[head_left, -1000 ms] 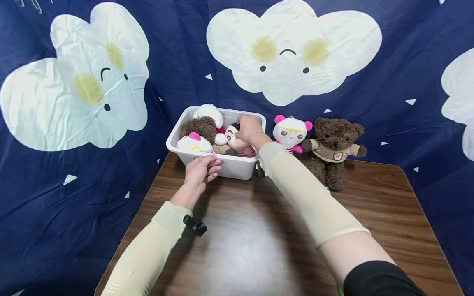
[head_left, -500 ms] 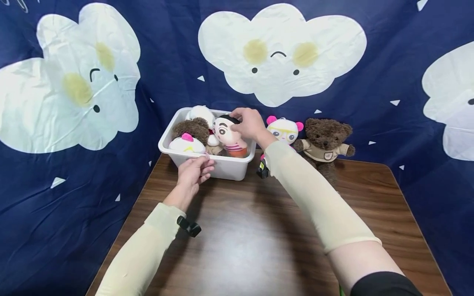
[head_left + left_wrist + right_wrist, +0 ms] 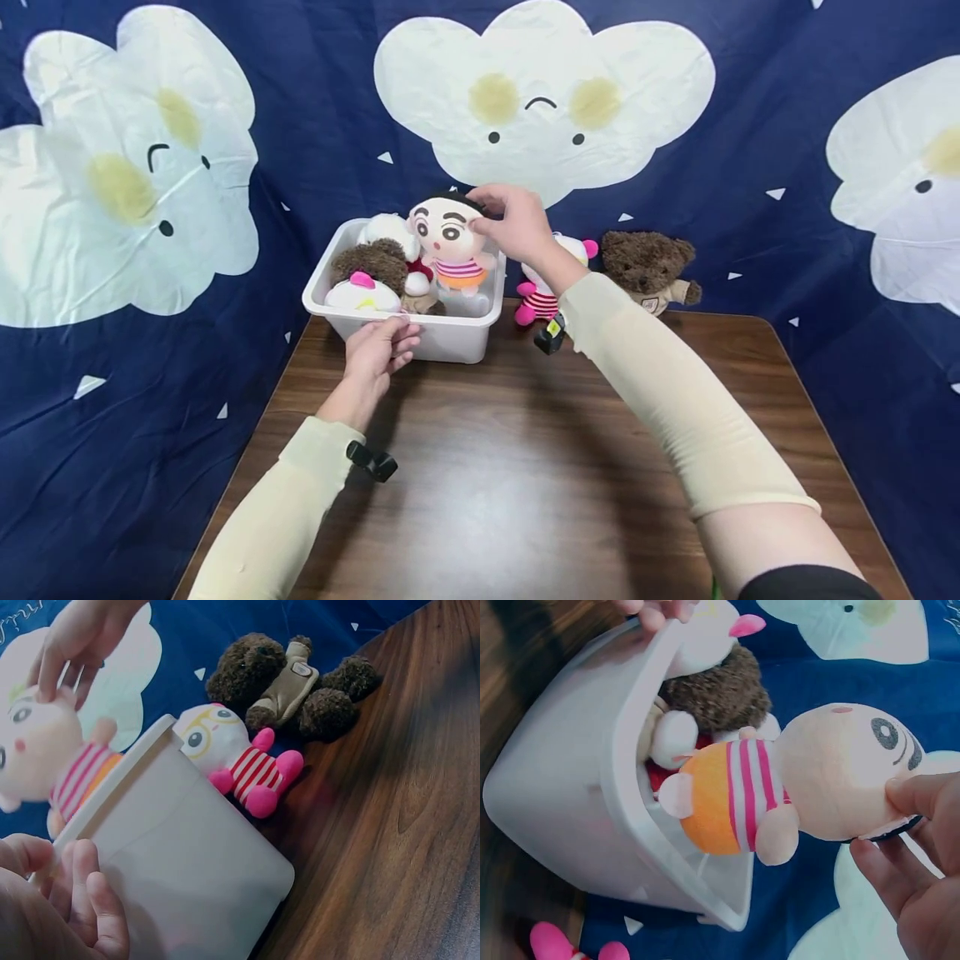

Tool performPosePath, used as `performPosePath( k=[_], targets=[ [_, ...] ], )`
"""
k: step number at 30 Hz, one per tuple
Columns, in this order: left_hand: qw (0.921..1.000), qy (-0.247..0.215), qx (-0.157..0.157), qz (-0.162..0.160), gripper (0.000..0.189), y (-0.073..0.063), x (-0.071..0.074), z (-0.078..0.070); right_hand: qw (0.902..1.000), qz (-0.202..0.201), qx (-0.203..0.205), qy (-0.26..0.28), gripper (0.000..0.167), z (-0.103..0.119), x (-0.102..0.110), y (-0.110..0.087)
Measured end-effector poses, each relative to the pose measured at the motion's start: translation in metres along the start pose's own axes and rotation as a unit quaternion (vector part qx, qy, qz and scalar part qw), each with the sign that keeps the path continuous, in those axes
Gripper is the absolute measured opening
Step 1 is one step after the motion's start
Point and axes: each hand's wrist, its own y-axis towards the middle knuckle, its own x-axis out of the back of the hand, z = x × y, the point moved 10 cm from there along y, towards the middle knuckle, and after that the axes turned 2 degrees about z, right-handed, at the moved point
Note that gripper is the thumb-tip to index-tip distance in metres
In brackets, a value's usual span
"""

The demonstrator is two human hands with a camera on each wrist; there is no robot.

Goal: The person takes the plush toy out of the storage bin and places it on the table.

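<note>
My right hand pinches the head of a plush doll with black hair, a pink-striped shirt and orange shorts. In the right wrist view the doll hangs at the opening of the white plastic bin, its feet near the rim. The thumb of my left hand lies on the bin's front rim, fingers below it against the outside, as the left wrist view also shows. Inside the bin are a brown bear, a white plush with a pink ear and another white plush behind.
Right of the bin sits a white-and-pink plush in red stripes, partly behind my right wrist in the head view. Beside it a brown teddy bear in a beige shirt leans by the blue cloth backdrop. All stand on a wooden table.
My right hand has lifted the doll from down in the bin to above its rim. The left hand stays at the front rim. The head view has shifted a little to the right.
</note>
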Motion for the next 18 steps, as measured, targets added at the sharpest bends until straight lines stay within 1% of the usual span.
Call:
performPosePath(
  k=[4, 9, 15, 18],
  targets=[
    [1.0000, 0.001, 0.001, 0.001, 0.015, -0.001, 0.001, 0.000, 0.9998, -0.019, -0.005, 0.005, 0.036, -0.001, 0.023, -0.009],
    [1.0000, 0.007, 0.000, 0.003, 0.013, -0.002, -0.002, 0.000, 0.9987, -0.051, 0.002, 0.004, 0.035, -0.007, 0.057, -0.026],
    [1.0000, 0.006, -0.001, 0.003, 0.013, -0.001, -0.003, -0.001, 0.9959, -0.082, 0.018, -0.033, 0.032, -0.011, 0.098, -0.052],
    [0.9999, 0.007, -0.003, 0.007, 0.012, -0.001, -0.004, -0.001, 0.9936, -0.102, 0.019, -0.044, 0.029, -0.020, 0.118, -0.064]
  ],
)
